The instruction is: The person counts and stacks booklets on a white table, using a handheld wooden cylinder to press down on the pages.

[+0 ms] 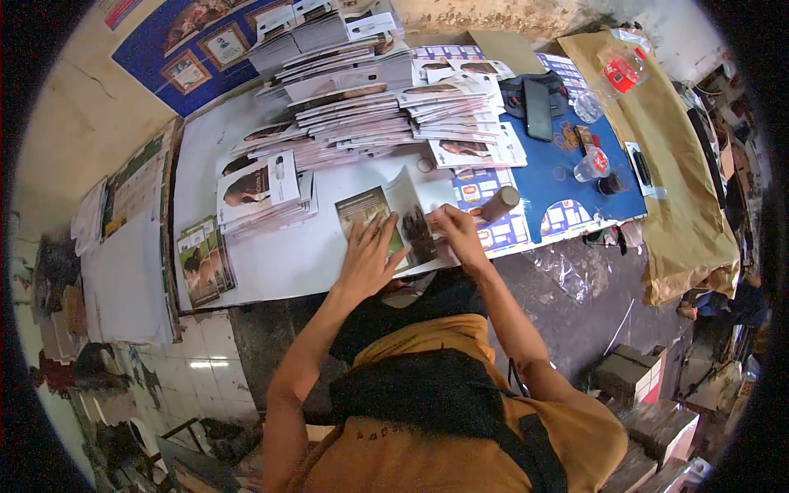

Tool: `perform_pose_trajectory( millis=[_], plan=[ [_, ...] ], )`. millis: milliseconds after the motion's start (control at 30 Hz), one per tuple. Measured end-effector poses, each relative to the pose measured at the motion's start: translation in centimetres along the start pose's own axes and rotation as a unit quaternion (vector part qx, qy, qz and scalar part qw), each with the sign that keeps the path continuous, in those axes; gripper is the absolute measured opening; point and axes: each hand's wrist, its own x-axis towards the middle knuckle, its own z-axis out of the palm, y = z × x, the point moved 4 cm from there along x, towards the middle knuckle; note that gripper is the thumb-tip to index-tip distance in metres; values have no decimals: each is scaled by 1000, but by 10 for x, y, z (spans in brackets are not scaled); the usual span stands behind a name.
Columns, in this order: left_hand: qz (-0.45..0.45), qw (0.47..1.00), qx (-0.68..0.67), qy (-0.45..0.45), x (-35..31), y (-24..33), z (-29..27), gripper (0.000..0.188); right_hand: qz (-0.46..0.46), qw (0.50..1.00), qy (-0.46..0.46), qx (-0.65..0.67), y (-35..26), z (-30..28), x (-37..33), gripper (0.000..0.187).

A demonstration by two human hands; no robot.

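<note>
Along the near edge of the white tabletop, right of its middle, we have an open booklet with dark pages and a pale leaf standing partly raised. Our left hand lies palm down over its left page, fingers spread. Our right hand is at the booklet's right side with its fingers bent inward; we cannot tell whether they pinch the paper. The two hands are apart, the booklet between them.

Just beyond the right hand stands a brown cylinder, tilted in our view; we cannot tell if the fingers touch it.

At the near left corner of the tabletop we see a small pile of green-and-brown booklets. Toward the far edge rise tall stacks of white-edged booklets, with a lower stack nearer us on the left. On the blue right part we have a dark phone, loose rubber bands and, near the right edge, a clear container with a red top.
</note>
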Motion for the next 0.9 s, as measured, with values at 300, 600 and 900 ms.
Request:
perform_pose_trajectory(
  millis=[300,600,900],
  plan=[
    [-132,980,105,101,-9,-1,-1,66,-275,890,-45,-360,-8,55,-8,53],
    [-149,977,77,129,-60,-51,-14,51,-313,786,-104,-523,-2,88,-16,58],
    [-143,978,68,137,-62,-47,-12,49,-296,753,-85,-582,17,112,-17,54]
  ],
)
